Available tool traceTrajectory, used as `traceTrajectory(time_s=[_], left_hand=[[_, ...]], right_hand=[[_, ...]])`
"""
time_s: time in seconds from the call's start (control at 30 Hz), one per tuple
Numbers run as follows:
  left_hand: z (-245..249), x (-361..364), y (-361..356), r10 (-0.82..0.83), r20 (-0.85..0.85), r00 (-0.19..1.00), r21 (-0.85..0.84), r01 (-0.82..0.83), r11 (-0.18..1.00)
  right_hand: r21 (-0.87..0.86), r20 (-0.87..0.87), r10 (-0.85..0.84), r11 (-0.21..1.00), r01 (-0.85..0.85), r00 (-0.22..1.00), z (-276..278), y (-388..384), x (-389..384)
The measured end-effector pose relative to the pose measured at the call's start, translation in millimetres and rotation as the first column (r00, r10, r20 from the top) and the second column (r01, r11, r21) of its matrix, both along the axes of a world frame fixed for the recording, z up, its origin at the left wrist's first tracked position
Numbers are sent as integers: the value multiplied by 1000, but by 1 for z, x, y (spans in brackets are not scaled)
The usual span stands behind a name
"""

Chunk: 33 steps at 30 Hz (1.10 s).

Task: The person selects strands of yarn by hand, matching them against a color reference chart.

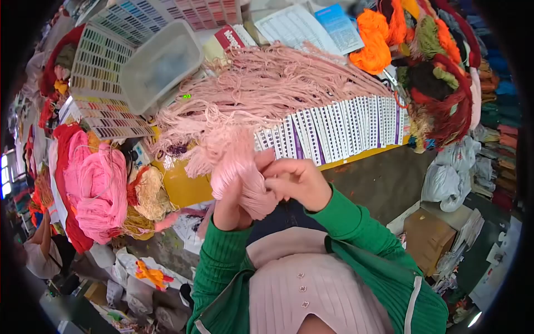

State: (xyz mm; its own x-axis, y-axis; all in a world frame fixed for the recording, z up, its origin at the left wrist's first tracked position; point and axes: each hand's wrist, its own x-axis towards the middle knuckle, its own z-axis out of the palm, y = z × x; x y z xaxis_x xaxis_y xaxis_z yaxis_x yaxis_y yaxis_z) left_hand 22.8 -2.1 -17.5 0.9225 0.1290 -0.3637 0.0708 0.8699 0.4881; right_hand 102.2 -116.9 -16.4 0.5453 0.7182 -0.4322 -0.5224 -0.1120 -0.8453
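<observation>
- At the centre of the frame, both hands meet on a tuft of pale pink yarn (pixel 236 156).
- The left hand (pixel 229 207) is closed around the tuft's lower part, and the yarn covers most of its fingers.
- The right hand (pixel 297 181) has its fingertips curled in and pinches strands on the tuft's right side.
- The tuft's long axis runs from lower right to upper left. Its loose end fans out above the hands toward the table, and the left hand sits nearer its bulk.
- Just above the tuft, a pile of matching pink strands (pixel 267 89) spreads left to right over the yellow table (pixel 183 192), partly overlapping a row of white cards (pixel 339 125).
- A clear plastic box (pixel 161 64) sits at upper left, and a bright pink skein (pixel 97 189) lies at left.
</observation>
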Motion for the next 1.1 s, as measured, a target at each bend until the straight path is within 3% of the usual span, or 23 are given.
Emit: traceTrajectory(time_s=[0.07, 0.23, 0.3, 0.37, 0.4, 0.43, 0.47, 0.53, 0.6, 0.7, 0.87, 1.03, 1.1], left_hand=[[5, -3, 3, -101, 116, 988, 9, 101, 995], [11, -21, 13, -32, 154, 988, -190, 61, 980], [6, -27, 15, -184, 83, 979, 78, 177, 981], [13, -27, 19, -208, 167, 964, -12, 212, 977], [14, -29, 20, -177, 193, 965, -143, 206, 968], [15, -29, 22, -145, 213, 966, -272, 201, 941], [17, -29, 23, -159, 207, 965, -280, 215, 936], [23, -27, 24, -153, 287, 946, -312, 243, 918], [24, -29, 24, -143, 364, 920, -341, 274, 899], [21, -35, 24, -158, 217, 963, -261, 213, 942], [32, -35, 25, -126, 155, 980, -184, 154, 971], [14, -41, 27, -128, 119, 985, -233, 153, 960], [14, -42, 27, -144, 131, 981, -252, 173, 952]], right_hand=[[26, -24, 1, 1000, 0, 1000, 10, 5, -3], [97, -77, 16, 995, -9, 997, 24, 5, -11], [100, -89, -7, 995, 16, 996, 28, 7, -21], [156, -147, -13, 987, 36, 989, 35, 8, -27], [154, -143, -13, 987, 36, 990, 40, 9, -28], [138, -243, -42, 987, 78, 969, 45, 10, -28], [119, -341, -72, 986, 119, 937, 49, 10, -28], [121, -304, -70, 986, 111, 950, 53, 12, -32], [92, -118, -33, 995, 44, 992, 56, 13, -33], [15, -3, -42, 999, 42, 999, 61, 18, -39], [52, 14, -72, 996, 71, 997, 56, 20, -42], [80, -36, -100, 991, 103, 994, 54, 22, -46], [176, -48, -120, 976, 127, 992, 48, 23, -46]])
